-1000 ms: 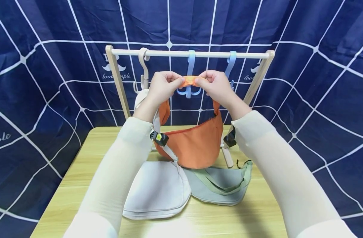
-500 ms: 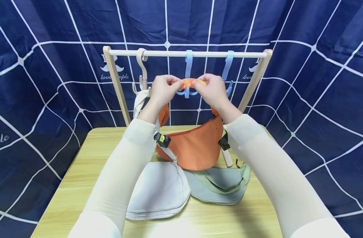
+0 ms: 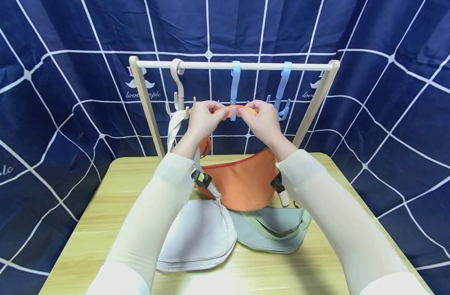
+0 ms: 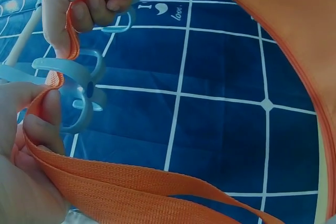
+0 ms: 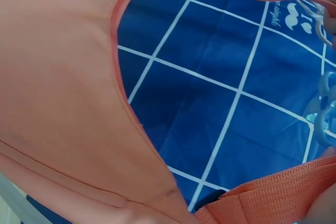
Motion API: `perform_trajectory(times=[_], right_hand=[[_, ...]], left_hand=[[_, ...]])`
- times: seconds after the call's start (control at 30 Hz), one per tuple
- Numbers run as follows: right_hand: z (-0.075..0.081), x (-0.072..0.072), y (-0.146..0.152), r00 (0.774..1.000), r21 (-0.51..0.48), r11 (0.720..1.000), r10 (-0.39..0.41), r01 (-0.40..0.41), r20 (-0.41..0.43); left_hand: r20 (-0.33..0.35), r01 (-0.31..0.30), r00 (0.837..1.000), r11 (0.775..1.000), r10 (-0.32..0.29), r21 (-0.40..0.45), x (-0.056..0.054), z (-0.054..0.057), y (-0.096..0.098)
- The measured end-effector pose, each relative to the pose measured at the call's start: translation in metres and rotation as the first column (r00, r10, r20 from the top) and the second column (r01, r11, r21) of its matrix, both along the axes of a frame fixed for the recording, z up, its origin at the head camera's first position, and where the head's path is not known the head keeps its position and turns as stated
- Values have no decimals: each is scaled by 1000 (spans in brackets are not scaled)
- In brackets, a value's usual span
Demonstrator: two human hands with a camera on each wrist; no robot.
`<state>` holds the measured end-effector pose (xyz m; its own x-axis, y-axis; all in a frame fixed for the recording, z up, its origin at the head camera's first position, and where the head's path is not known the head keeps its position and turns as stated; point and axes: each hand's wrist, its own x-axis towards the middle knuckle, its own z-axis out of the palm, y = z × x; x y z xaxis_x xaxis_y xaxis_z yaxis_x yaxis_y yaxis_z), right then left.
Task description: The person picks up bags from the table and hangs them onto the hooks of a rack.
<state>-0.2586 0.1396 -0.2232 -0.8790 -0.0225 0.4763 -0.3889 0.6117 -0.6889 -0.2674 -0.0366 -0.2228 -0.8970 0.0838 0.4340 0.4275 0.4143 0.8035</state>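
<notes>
My left hand and right hand each pinch the orange strap of a crescent-shaped orange bag. Between them, the short span of strap passes behind the front prong of the middle blue hook. In the left wrist view, this strap crosses inside the blue prongs. The bag hangs below my hands, its zipped edge upward. Only part of my right hand shows at the edge of the right wrist view.
A wooden rack's bar also carries a beige hook and another blue hook. A white bag lies on the table, its strap up at the beige hook. Beside it lies a grey-green bag.
Both hands have moved down with the strap. Earlier, the strap span was in front of the blue hook and above its prongs; now the front prong stands before it. The orange bag has lowered slightly.
</notes>
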Motion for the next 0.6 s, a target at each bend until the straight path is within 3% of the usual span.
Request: perform_trajectory(times=[0.3, 0.6], right_hand=[[-15, 2, 2, 999, -46, 999, -9, 7, -39], [-28, 2, 3, 997, -70, 997, -34, 29, -74]], left_hand=[[0, 10, 1000, 1000, -10, 18, 3, -8, 3], [-20, 42, 999, 995, -41, 88, 7, -11, 1]])
